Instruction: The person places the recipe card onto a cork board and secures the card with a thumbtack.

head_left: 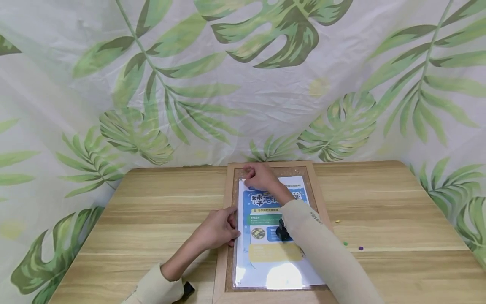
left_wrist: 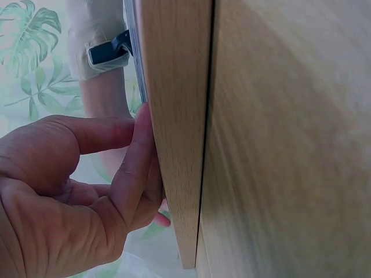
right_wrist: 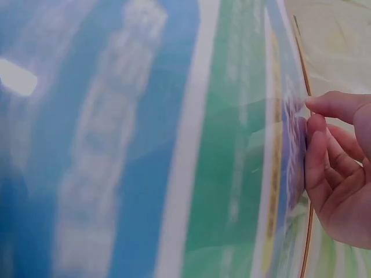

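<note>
A printed poster (head_left: 271, 253) in a glossy clear cover lies over a cork board (head_left: 230, 270) with a pale wooden frame (head_left: 317, 190). My left hand (head_left: 217, 228) touches the poster's left edge about midway, its thumb and fingers spread along that side. In the left wrist view, its fingertips (left_wrist: 142, 124) meet the edge beside the frame. At the poster's upper left corner is my right hand (head_left: 262, 177), fingers bent. The right wrist view has its thumb and fingertips (right_wrist: 316, 104) close together against the sheet; whether anything is between them is hidden.
Small yellow (head_left: 337, 221), green (head_left: 345, 243) and purple (head_left: 361, 248) pieces lie on the wooden table (head_left: 398, 202) to the right of the board. A leaf-patterned cloth (head_left: 212, 84) hangs behind the table. My right forearm crosses over the poster.
</note>
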Tool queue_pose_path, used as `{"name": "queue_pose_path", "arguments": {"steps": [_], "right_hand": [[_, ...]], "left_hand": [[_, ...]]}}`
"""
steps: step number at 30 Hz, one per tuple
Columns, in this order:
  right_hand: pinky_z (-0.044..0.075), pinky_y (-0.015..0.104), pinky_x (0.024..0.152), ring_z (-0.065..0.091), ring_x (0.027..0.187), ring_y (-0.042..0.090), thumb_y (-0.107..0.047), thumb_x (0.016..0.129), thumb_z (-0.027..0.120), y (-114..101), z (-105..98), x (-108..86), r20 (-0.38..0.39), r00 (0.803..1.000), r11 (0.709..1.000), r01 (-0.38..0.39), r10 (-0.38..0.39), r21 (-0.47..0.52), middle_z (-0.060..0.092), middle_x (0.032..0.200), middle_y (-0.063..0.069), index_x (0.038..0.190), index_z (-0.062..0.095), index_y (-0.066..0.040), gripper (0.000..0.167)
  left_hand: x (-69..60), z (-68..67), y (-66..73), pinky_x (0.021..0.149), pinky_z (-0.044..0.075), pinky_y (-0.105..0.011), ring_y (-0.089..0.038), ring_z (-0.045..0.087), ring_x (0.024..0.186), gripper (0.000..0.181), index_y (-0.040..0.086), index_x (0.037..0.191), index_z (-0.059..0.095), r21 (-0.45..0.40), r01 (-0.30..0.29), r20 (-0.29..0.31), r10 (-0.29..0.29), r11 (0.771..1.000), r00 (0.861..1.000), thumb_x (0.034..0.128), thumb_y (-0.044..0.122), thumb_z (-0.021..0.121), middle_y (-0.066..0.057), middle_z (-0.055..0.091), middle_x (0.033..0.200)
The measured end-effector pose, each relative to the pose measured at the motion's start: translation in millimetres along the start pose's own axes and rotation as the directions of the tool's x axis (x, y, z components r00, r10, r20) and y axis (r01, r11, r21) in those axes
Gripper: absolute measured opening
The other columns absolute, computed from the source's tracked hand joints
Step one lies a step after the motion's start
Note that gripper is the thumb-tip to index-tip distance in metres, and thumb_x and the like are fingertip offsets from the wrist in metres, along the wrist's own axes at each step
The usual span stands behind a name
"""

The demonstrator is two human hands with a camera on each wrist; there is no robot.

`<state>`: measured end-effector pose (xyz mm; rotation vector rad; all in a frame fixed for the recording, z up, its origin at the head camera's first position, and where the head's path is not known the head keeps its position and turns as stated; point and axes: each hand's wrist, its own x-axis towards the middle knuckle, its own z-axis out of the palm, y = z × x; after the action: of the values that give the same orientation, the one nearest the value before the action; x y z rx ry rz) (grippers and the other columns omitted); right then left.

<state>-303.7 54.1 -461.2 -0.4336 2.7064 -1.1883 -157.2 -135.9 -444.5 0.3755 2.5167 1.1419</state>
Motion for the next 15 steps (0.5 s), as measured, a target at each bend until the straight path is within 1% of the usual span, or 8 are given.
{"name": "queue_pose_path", "arguments": {"steps": [3,9,15], "right_hand": [[0.058,0.037,0.095,0.071,0.089,0.016,-0.013,0.094,0.08,4,-6,-5.4,0.017,1.0,1.0,0.014,-0.014,0.003,0.077,0.103,0.006,0.148,0.063,-0.008,0.056],[0.058,0.042,0.101,0.072,0.096,0.02,-0.013,0.096,0.078,10,-19,-16.4,0.046,0.998,0.999,0.04,-0.04,0.001,0.078,0.108,0.009,0.149,0.061,-0.004,0.056],[0.056,0.046,0.106,0.073,0.103,0.023,-0.014,0.097,0.077,18,-27,-25.3,0.064,0.998,1.0,0.005,-0.005,-0.005,0.078,0.111,0.008,0.145,0.063,-0.004,0.051]], "left_hand": [[-0.7,0.3,0.8,0.052,0.058,-0.026,-0.015,0.068,0.059,0.074,-0.013,0.156,0.043,-0.004,0.01,0.002,-0.01,1.0,1.0,0.0904,-0.007,0.077,-0.007,0.064,0.085],[-0.8,0.4,2.0,0.051,0.057,-0.025,-0.015,0.068,0.059,0.075,-0.013,0.156,0.042,-0.004,0.019,-0.001,-0.019,1.0,1.0,0.0904,-0.007,0.077,-0.008,0.064,0.086],[-0.6,0.6,2.6,0.052,0.057,-0.026,-0.016,0.067,0.059,0.076,-0.012,0.158,0.041,-0.019,0.028,0.003,-0.028,0.999,1.0,0.091,-0.007,0.077,-0.009,0.064,0.087]]}}
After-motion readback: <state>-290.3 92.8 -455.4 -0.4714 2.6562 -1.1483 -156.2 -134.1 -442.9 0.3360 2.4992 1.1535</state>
